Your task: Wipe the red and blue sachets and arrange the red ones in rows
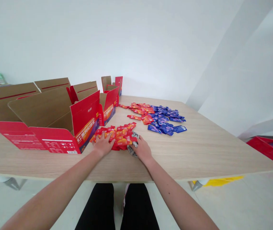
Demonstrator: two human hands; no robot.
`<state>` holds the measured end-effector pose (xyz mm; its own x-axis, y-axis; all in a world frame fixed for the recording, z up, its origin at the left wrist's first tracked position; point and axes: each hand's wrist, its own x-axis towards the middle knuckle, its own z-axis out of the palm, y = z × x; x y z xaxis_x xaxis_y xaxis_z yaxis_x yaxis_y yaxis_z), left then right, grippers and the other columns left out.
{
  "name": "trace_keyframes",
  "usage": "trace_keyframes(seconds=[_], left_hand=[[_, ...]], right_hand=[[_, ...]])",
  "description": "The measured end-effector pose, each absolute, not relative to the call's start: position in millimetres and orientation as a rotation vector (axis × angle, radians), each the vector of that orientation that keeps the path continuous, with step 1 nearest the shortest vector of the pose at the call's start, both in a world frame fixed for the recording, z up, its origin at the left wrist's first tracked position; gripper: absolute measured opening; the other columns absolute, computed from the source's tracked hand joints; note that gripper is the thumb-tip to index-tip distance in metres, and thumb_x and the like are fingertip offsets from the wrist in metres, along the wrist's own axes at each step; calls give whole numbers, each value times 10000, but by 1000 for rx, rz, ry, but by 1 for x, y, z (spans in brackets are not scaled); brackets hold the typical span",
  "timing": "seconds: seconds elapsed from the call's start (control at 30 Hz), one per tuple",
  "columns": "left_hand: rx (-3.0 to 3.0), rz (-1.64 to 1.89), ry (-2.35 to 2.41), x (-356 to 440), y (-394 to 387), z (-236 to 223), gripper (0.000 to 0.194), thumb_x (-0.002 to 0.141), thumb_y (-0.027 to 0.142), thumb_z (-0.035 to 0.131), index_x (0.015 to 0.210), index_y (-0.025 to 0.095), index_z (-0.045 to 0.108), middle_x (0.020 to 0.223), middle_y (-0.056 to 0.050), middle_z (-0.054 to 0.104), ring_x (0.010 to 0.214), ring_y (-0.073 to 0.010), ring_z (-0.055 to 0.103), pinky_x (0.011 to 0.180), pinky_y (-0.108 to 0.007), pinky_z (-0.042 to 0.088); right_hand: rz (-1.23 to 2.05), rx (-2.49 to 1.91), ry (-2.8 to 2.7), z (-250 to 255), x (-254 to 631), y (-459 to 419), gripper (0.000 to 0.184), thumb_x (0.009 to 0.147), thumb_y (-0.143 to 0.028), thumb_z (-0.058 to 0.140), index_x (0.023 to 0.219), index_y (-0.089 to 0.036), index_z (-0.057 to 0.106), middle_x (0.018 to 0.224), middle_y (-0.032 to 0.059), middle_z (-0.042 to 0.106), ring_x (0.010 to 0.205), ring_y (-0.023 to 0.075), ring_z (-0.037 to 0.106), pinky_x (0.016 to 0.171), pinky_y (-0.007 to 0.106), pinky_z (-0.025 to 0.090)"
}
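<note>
A bunch of red and orange sachets (121, 135) lies on the wooden table (198, 150) right in front of me. My left hand (103, 144) rests on the bunch's left end, fingers curled over the sachets. My right hand (141, 147) presses against its right end, fingers closed around the sachets and a silver-backed one. Beside my left hand stands an open red carton (84, 123) with its flaps spread.
A loose spread of red sachets (141, 110) and blue sachets (166, 121) lies further back on the table. A second open red carton (107, 107) and a third (114, 83) stand behind. Red packaging (270, 148) lies on the floor at right.
</note>
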<state>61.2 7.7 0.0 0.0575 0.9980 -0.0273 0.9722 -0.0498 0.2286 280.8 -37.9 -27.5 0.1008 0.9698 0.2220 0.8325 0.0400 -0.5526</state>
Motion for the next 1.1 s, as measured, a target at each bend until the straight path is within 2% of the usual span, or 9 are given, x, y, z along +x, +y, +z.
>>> trace_keyframes(seconds=[0.13, 0.27, 0.43, 0.57, 0.7, 0.83, 0.9, 1.0, 1.1], left_hand=[[2136, 231, 2056, 53, 17, 2, 613, 964, 567, 340, 1535, 347, 379, 1639, -111, 314, 1444, -474, 329, 1099, -700, 310], [2173, 330, 2112, 56, 4, 10, 613, 981, 518, 355, 1533, 256, 400, 1604, -149, 370, 1429, -442, 365, 1125, -660, 311], [2331, 536, 2139, 48, -44, 14, 571, 996, 423, 380, 1517, 192, 418, 1586, -167, 380, 1455, -386, 320, 1186, -625, 226], [2573, 736, 1951, 20, -77, -8, 507, 989, 347, 396, 1451, 159, 488, 1479, -183, 512, 1340, -340, 494, 1135, -563, 359], [2700, 944, 1807, -1, -86, -38, 426, 994, 273, 371, 1370, 156, 534, 1370, -176, 607, 1259, -317, 575, 1089, -541, 415], [2823, 1134, 1732, -5, -83, -50, 386, 984, 218, 417, 1345, 128, 523, 1306, -168, 639, 1181, -299, 614, 1027, -477, 461], [2885, 1157, 1715, -5, -82, -49, 368, 975, 198, 438, 1322, 121, 537, 1292, -160, 646, 1161, -304, 615, 1023, -477, 448], [2938, 1163, 1697, -5, -82, -45, 350, 971, 184, 432, 1289, 109, 557, 1272, -162, 648, 1137, -305, 610, 1025, -470, 424], [2947, 1155, 1709, -6, -82, -44, 363, 968, 188, 428, 1294, 96, 555, 1262, -167, 642, 1125, -302, 605, 1026, -456, 406]], right_hand=[[331, -1784, -1737, -27, 271, -27, 368, 875, -366, 665, 1223, -248, 653, 1369, 96, 597, 1191, 267, 596, 998, 365, 432], [312, -1756, -1673, -28, 277, -28, 261, 878, -329, 633, 1117, -242, 690, 1325, 83, 633, 1174, 249, 608, 991, 349, 447], [225, -1766, -1520, -24, 307, -40, 299, 923, -387, 519, 1074, -179, 673, 1267, 140, 652, 1184, 268, 599, 1028, 386, 445], [100, -1777, -1419, -26, 343, -55, 365, 916, -446, 496, 1061, -160, 669, 1288, 163, 633, 1211, 287, 578, 1056, 419, 425], [-80, -2058, -1454, -34, 370, -64, 321, 875, -387, 579, 1052, -146, 694, 1319, 217, 613, 1220, 350, 569, 1051, 499, 403], [-299, -2194, -1409, -21, 379, -48, 617, 821, -491, 673, 1294, -104, 588, 1494, 280, 442, 1365, 433, 427, 1092, 616, 311], [-273, -2104, -1456, -4, 381, -22, 644, 879, -543, 591, 1351, -108, 532, 1489, 250, 458, 1374, 374, 433, 1120, 541, 324], [-150, -2105, -1533, 22, 387, 34, 527, 963, -457, 481, 1352, -104, 513, 1421, 215, 534, 1359, 291, 463, 1129, 410, 341], [-30, -2225, -1548, 33, 394, 93, 520, 923, -352, 584, 1364, -87, 509, 1385, 222, 569, 1336, 297, 504, 1109, 372, 366]])
